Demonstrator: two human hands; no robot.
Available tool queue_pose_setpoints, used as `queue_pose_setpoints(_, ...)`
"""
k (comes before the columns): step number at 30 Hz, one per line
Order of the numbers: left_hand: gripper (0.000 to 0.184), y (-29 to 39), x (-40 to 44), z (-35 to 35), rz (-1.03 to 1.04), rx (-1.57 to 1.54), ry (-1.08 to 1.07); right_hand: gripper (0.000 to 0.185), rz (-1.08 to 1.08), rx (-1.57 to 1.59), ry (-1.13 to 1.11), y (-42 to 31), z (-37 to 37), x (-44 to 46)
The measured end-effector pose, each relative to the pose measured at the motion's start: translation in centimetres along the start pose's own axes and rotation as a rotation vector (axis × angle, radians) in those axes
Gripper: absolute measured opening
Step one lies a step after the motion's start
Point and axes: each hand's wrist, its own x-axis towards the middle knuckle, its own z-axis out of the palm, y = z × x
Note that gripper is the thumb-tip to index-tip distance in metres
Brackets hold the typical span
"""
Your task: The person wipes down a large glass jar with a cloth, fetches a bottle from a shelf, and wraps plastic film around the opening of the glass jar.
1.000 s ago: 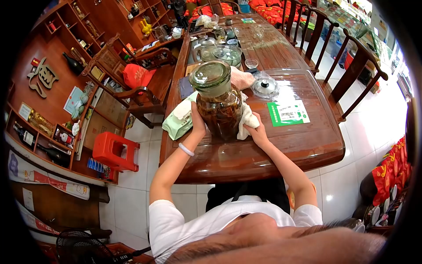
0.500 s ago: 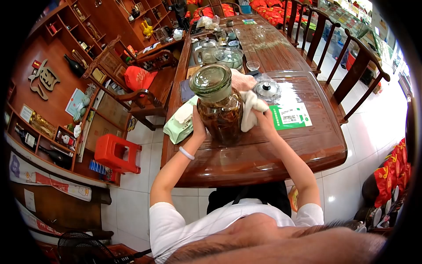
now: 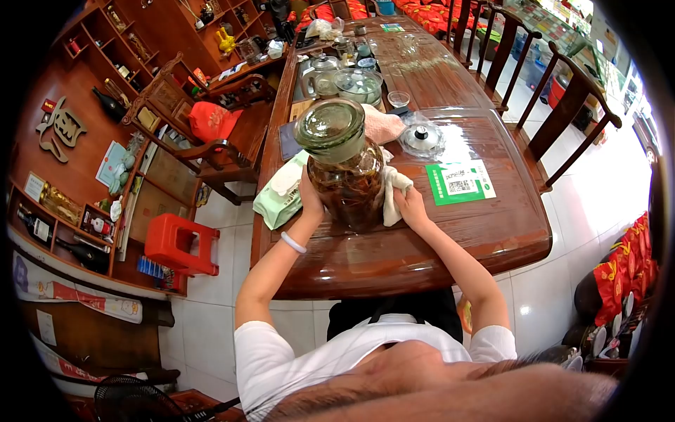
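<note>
A large glass jar (image 3: 344, 184) with a thick greenish glass stopper (image 3: 330, 125) stands upright on the dark wooden table. Brown liquid and dark strands fill it. My left hand (image 3: 311, 199) is wrapped against the jar's left side, its fingers partly hidden behind the glass. On the other side, my right hand (image 3: 412, 208) grips a whitish cloth (image 3: 396, 191) and presses it to the jar's lower right wall. A green pack of wipes (image 3: 280, 197) lies just left of my left hand. Behind the jar lies a pink towel (image 3: 382, 126).
A green card with a QR code (image 3: 460, 184) lies right of my right hand. Farther back are a lid in plastic wrap (image 3: 422, 137), a small glass bowl (image 3: 399, 98) and a glass teapot (image 3: 322, 79). A red stool (image 3: 181, 244) stands left of the table (image 3: 485, 235).
My right hand and the cloth have slid down the jar's right side and the cloth hangs flatter against it. My left hand stays on the jar. The whole view has shifted slightly.
</note>
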Motion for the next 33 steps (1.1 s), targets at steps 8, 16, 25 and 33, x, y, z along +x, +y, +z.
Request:
queue_pose_setpoints(8,0.029,2.1,-0.2,0.3,-0.116,0.103,0.013,0.027,-0.079,0.120,0.064,0.4,0.2,-0.4)
queue_pose_setpoints(16,0.024,15.5,-3.1,4.0,0.598,0.111,0.004,0.028,-0.098,0.158,0.067,0.6,-0.1,-0.4)
queue_pose_setpoints(25,0.016,24.7,-17.8,11.5,0.515,-0.221,-0.857,0.026,-0.110,0.162,0.063,0.0,-0.3,-0.6)
queue_pose_setpoints(33,0.011,25.9,-19.2,11.8,0.331,-0.281,-0.885,0.031,-0.064,0.207,0.065,1.1,-0.1,-0.5)
